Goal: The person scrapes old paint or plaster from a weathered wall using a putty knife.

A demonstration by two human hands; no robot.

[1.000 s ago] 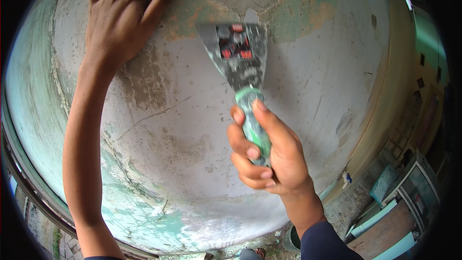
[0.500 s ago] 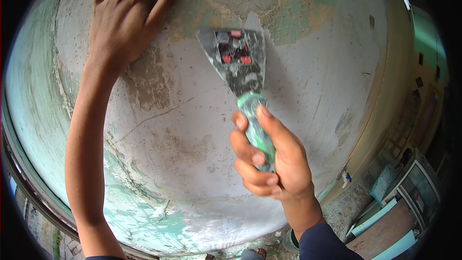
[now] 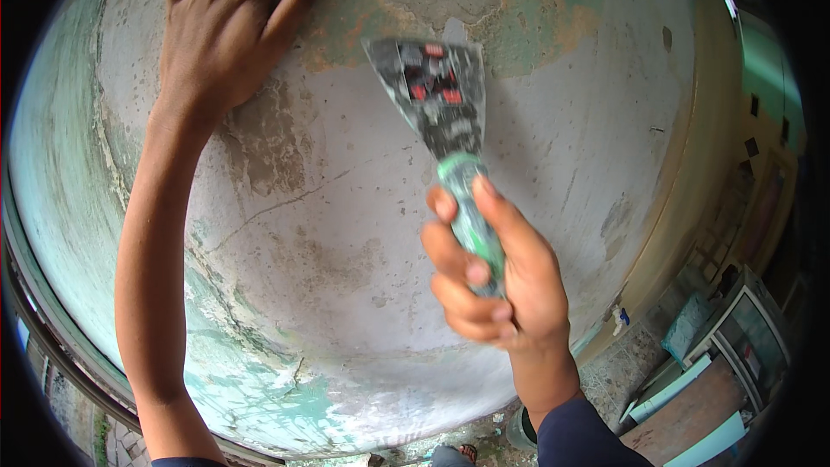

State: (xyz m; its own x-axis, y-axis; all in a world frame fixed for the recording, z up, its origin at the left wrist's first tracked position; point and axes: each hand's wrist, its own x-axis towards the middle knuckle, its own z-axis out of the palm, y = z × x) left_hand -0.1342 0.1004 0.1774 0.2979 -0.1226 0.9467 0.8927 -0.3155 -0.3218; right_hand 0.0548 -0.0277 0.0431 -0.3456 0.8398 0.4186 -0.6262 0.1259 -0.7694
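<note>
In my right hand [image 3: 501,268] is a putty knife [image 3: 437,91], its green, dust-smeared handle wrapped by my fingers with the thumb along it. The wide metal blade points up and carries a dark sticker with red patches. Its front edge lies over the wall [image 3: 363,251], just below a patch of green old paint [image 3: 558,13]; whether it touches cannot be made out. My left hand [image 3: 229,35] rests flat on the wall at the upper left, fingers spread, tips partly cut off by the picture's top edge. Grey-white coating, cracks and bare plaster show around both hands.
At the lower right stands a cabinet-like piece with a glass front [image 3: 750,337], near a blue-handled tap [image 3: 622,318]. A dark bucket [image 3: 521,431] sits on the floor by my right sleeve. A sandalled foot [image 3: 469,451] shows at the bottom.
My right hand and the putty knife have shifted slightly up and to the right along the wall. The left hand has stayed in about the same place.
</note>
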